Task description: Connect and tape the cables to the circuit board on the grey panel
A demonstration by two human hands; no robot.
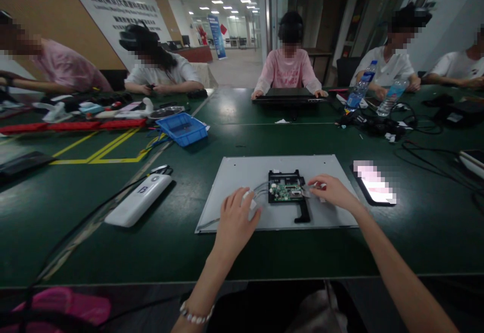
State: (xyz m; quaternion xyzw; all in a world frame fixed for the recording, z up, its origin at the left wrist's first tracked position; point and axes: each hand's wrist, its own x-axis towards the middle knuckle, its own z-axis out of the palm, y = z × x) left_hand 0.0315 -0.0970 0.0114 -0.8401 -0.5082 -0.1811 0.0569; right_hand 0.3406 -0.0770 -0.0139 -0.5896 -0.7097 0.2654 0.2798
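A flat grey-white panel (234, 171) lies on the table before me. On its middle sits a black plastic bracket (302, 214) carrying a green circuit board (282, 192). Thin grey wires (260, 190) run from the board's left side towards my left hand (236, 219). That hand rests over the panel's left part, fingers apart, with a small white piece (250, 200) partly hidden by its fingers. At the board's right edge, my right hand (333, 191) has its fingertips pinched together beside a greyish translucent bit; what exactly they hold is unclear.
A lit phone (374, 184) lies right of the panel, a white power bank (139, 199) with a black cable to the left. Beyond are a blue tray (183, 128), bottles (361, 86) and tangled cables (372, 123). Several people sit across the table (234, 257).
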